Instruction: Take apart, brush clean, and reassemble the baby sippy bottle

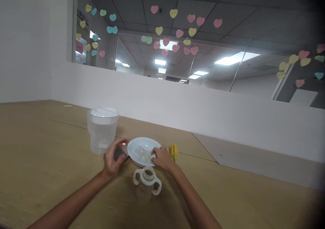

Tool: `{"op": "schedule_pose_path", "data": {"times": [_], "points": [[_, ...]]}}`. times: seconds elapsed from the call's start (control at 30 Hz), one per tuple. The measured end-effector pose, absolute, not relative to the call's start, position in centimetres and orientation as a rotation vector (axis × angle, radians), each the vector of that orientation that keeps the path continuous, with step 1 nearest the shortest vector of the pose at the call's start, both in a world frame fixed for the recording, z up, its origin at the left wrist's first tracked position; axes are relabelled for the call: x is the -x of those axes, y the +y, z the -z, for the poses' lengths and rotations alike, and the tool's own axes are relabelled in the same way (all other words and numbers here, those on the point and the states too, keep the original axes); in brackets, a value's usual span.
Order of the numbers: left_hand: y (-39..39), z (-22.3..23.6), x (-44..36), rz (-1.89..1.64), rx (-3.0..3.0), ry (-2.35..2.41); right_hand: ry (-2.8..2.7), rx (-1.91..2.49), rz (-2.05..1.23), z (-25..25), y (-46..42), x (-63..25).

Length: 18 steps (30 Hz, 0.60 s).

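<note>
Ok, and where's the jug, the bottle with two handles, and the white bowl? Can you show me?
jug (103, 131): head view, on its see-through body, below the lid
bottle with two handles (147, 182): head view, on the white collar between the handles
white bowl (144, 142): head view, inside its far wall

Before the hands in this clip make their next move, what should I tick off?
1. Two-handled bottle upright: ok.
2. Bottle mouth uncovered: ok.
3. Lid on the pitcher: ok.
4. Bowl clear of hands: not ok, the right hand has fingers over its right side.
5. Clear contents of the bowl identifiable: cannot tell, indistinct.
6. Left hand gripping the dark round object: cannot tell, blurred.
</note>
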<state>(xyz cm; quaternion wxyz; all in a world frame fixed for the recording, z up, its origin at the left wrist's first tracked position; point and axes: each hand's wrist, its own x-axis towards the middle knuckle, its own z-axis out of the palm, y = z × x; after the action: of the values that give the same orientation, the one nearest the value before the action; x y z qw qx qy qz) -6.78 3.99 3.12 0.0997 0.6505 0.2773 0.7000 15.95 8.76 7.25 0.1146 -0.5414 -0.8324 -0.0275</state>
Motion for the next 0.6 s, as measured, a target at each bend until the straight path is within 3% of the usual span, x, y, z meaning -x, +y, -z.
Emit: {"op": "schedule_pose_path", "data": {"times": [0.1, 0.2, 0.37, 0.6], "points": [[6.6, -4.7, 10.8, -2.624, -1.523, 1.137, -2.453, 1.598, 0.030, -7.5, 8.6, -15.9], [9.4, -5.9, 15.4, -2.865, -1.006, 1.431, -2.456, 1.594, -0.030, -7.7, 8.5, -15.9], [12.7, -6.5, 20.7, -2.546, -0.486, 1.612, -2.442, 1.581, -0.091, -7.7, 8.4, -16.0], [14.3, -6.5, 22.3, -2.120, -0.597, 1.387, -2.392, 1.549, -0.078, -8.4, 8.3, -16.1]]}}
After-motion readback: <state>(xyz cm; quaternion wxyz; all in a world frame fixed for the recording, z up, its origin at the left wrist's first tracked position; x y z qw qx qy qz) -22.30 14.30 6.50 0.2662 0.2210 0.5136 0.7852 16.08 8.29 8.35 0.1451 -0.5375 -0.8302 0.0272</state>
